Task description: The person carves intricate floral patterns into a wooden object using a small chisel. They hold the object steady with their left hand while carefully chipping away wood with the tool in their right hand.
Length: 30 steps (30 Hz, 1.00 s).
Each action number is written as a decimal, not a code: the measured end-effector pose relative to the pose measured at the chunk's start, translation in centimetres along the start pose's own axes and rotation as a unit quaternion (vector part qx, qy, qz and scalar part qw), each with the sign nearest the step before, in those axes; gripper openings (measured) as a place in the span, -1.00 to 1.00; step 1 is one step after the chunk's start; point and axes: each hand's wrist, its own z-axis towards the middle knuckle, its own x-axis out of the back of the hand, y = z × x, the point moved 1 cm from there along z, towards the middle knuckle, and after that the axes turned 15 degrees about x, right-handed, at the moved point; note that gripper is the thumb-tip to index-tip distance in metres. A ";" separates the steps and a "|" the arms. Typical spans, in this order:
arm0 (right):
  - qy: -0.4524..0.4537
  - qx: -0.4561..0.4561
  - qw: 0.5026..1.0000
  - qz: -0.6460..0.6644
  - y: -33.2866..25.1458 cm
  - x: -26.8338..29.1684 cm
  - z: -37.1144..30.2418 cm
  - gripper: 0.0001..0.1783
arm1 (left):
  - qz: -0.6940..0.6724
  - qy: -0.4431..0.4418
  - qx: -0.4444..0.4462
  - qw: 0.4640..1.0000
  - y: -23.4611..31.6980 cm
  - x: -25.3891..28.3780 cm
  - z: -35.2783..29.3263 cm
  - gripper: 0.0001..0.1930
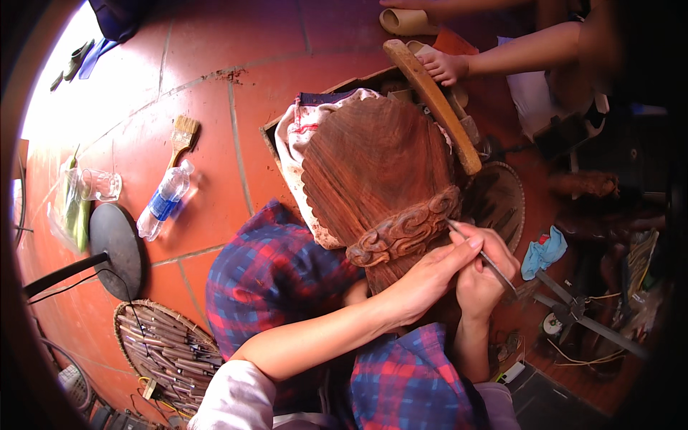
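A dark reddish-brown wooden piece (380, 161) with a scalloped edge lies before me, with a raised band of scroll carving (405, 228) across its near part. My right hand (489, 272) is closed around a slim metal carving chisel (497, 271), its tip against the right end of the carved band. Reaching across from the lower left, my left hand (430, 279) meets the right one, its thumb pressed along the chisel. Its other fingers are mostly hidden. A pale cloth (290, 147) lies under the wood.
A wooden mallet-like bar (437, 107) leans at the far right, near another person's foot (441, 68). On the red tiles lie a brush (184, 136), a water bottle (165, 201) and a round black lamp base (118, 251). A basket (125, 304) holds several tool handles.
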 end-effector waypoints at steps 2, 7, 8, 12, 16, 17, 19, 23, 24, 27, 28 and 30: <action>0.040 0.008 0.998 -0.042 0.8 -0.5 -0.5 -0.85 | -0.007 0.008 -0.030 0.999 0.2 -0.5 0.5 -0.62; 0.019 0.031 0.999 -0.014 0.4 -0.4 -0.6 -0.84 | -0.021 0.036 -0.013 0.999 -0.1 -0.5 -0.2 -0.64; 0.012 0.022 1.000 0.004 0.5 -0.1 -0.3 -0.83 | 0.004 0.015 0.002 1.000 -0.1 -0.1 0.0 -0.62; 0.057 0.047 0.995 -0.060 0.7 -0.9 -0.9 -0.83 | -0.022 0.061 -0.012 0.998 -0.1 -1.0 -0.1 -0.61; 0.006 0.031 0.999 0.001 0.2 -0.2 -0.4 -0.83 | -0.007 0.020 -0.013 1.000 -0.6 -0.1 -0.3 -0.61; 0.029 0.009 0.999 -0.034 0.4 -0.2 0.0 -0.83 | 0.026 0.000 -0.005 1.000 0.2 -0.1 0.3 -0.60; 0.044 0.019 0.997 -0.057 0.5 -0.7 -0.4 -0.83 | -0.006 0.030 -0.014 0.999 -0.7 0.2 0.3 -0.60; -0.003 0.036 0.999 -0.004 0.3 -0.4 -0.7 -0.83 | -0.025 0.036 -0.015 0.999 -0.6 -0.5 -0.6 -0.57; -0.013 0.028 0.999 0.017 0.3 -0.2 -0.3 -0.82 | -0.015 0.022 -0.005 1.000 -0.5 -0.2 -0.6 -0.56; 0.040 0.028 0.997 -0.060 0.6 -0.4 -0.3 -0.84 | -0.018 0.062 0.014 0.998 -0.3 -0.7 0.4 -0.54; 0.046 0.042 0.995 -0.074 0.4 -0.6 -0.6 -0.84 | -0.035 0.068 -0.001 0.997 -0.6 -0.9 0.4 -0.54; 0.012 0.047 0.999 -0.023 0.2 -0.7 -0.9 -0.84 | -0.057 0.032 -0.014 0.998 -0.5 -1.0 -0.8 -0.55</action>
